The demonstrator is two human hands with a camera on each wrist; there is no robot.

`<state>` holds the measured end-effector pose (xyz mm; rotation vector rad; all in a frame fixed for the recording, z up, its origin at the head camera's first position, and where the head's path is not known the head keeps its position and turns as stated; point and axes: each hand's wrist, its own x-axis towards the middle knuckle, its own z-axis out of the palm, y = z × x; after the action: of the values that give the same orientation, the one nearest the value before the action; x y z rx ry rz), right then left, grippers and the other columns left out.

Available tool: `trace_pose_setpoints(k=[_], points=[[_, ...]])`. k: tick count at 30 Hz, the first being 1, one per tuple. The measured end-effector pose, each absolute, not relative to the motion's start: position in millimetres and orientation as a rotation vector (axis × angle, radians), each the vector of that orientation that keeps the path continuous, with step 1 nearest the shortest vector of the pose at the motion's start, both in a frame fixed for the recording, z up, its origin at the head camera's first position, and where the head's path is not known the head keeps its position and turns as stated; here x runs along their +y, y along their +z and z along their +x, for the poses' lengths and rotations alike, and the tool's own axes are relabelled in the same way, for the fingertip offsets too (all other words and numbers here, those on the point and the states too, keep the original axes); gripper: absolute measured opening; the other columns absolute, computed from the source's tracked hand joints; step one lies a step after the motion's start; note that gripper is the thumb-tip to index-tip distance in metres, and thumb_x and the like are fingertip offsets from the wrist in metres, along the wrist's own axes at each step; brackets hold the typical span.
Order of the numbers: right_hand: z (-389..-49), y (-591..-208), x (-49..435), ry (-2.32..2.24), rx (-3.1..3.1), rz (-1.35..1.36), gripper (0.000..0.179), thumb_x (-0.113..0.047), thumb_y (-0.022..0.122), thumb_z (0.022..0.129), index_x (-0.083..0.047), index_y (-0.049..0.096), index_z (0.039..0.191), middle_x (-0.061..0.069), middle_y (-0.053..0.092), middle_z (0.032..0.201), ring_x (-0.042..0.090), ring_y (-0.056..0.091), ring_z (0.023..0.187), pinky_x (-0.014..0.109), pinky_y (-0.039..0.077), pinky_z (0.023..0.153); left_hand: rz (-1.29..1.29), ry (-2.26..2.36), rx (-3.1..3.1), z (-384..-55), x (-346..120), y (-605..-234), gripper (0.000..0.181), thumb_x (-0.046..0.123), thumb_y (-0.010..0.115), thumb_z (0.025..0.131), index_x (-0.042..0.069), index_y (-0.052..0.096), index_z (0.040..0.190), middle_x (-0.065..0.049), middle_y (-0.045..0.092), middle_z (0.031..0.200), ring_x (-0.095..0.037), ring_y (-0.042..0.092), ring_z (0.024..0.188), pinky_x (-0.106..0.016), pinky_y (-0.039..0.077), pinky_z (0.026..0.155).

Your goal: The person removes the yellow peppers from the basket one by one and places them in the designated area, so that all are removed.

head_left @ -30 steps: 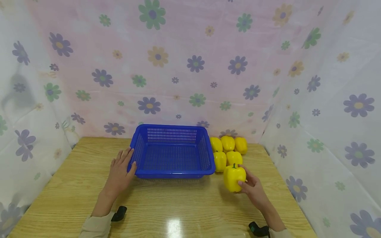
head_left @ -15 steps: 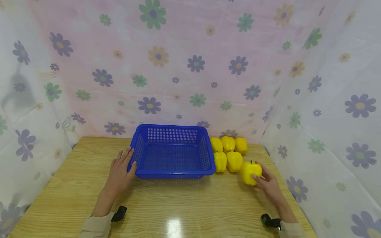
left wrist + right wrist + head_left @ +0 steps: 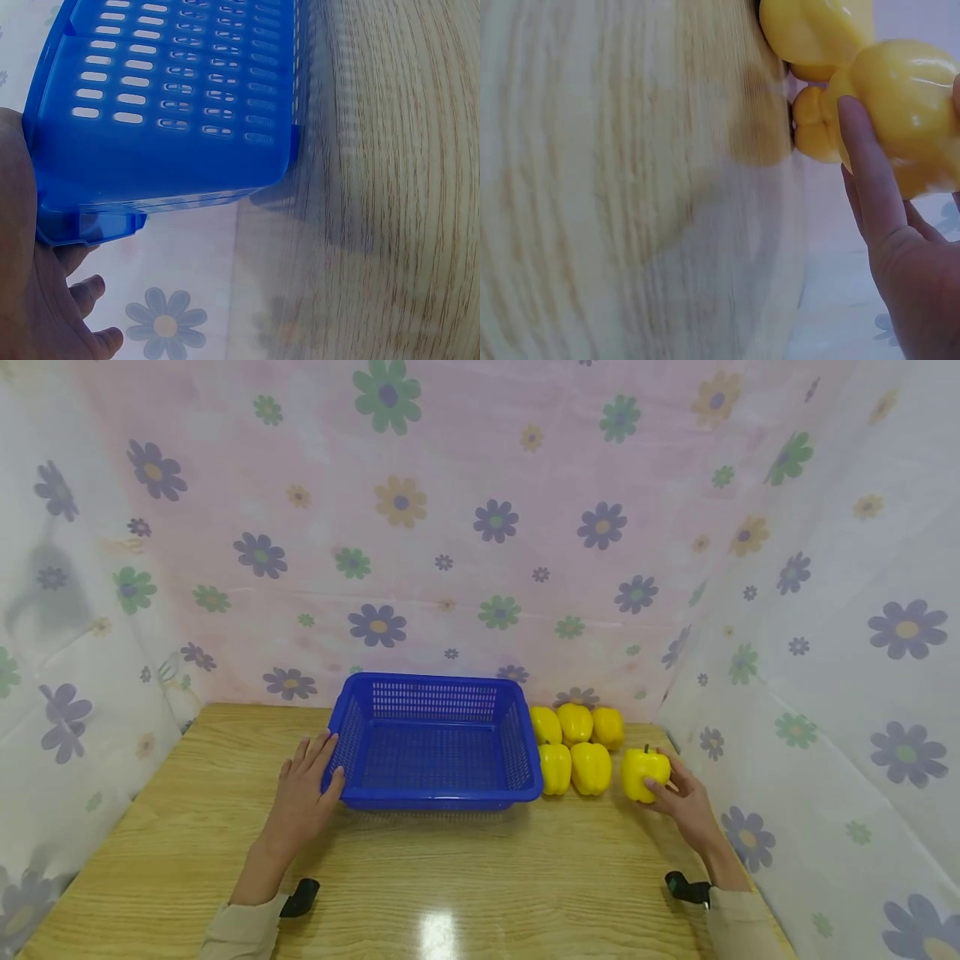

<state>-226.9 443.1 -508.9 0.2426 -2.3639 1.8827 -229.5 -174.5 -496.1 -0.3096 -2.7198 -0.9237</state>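
My right hand [image 3: 692, 806] grips a yellow bell pepper [image 3: 646, 774], its green stem pointing up, at the table's right side. In the right wrist view, the thumb lies along this bell pepper [image 3: 911, 97], and a shadow falls on the wood beside it. My left hand [image 3: 302, 793] rests at the left rim of a blue perforated plastic basket [image 3: 438, 795], fingers relaxed along the edge and thumb by the front corner. From the left wrist, the basket's slotted wall [image 3: 180, 150] shows, with the fingers [image 3: 86, 296] reaching past the rim. No things lie inside the basket.
Several more yellow bell peppers [image 3: 591, 768] stand in two close rows just right of the basket. The wooden table [image 3: 465, 885] meets flowered cloth [image 3: 450, 585] at its back and sides. Each wrist carries a black device [image 3: 302, 898].
My right hand has carried the bell pepper rightward and away from me, from in front of the rows to their right side. The left hand and basket stay put.
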Motion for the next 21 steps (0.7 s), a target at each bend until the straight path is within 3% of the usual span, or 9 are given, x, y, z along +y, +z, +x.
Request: trace_pose_setpoints(k=[5,13,21], points=[[-235,-508,447,1.883,-2.419,0.229,0.069,-0.008,0.056,0.104,-0.007,0.019,0.163,-0.01,0.044,0.138,-0.002,0.067,0.108,0.046,0.06,0.081,-0.31,-0.925,-2.722,-230,-175,-497,0.06,0.024,0.048,0.107,0.002,0.03,0.16,-0.022,0.024,0.166,-0.049,0.01,0.154,-0.076,0.009,0.115],[-246,-507,447,1.835,-2.527,0.207,0.069,-0.015,0.054,0.107,0.002,0.015,0.161,0.033,0.032,0.15,-0.003,0.065,0.104,0.048,0.06,0.082,-0.312,-0.927,-2.717,-231,-175,-498,0.06,0.024,0.048,0.106,0.002,0.03,0.159,-0.022,0.024,0.166,-0.049,0.01,0.154,-0.076,0.009,0.115],[-257,-505,448,1.848,-2.589,0.188,0.069,-0.02,0.05,0.108,-0.004,0.011,0.163,0.036,0.023,0.154,0.0,0.063,0.103,0.051,0.058,0.088,-0.312,-0.938,-2.714,-232,-175,-498,0.06,0.023,0.048,0.106,0.001,0.031,0.159,-0.022,0.024,0.166,-0.049,0.009,0.154,-0.076,0.009,0.115]])
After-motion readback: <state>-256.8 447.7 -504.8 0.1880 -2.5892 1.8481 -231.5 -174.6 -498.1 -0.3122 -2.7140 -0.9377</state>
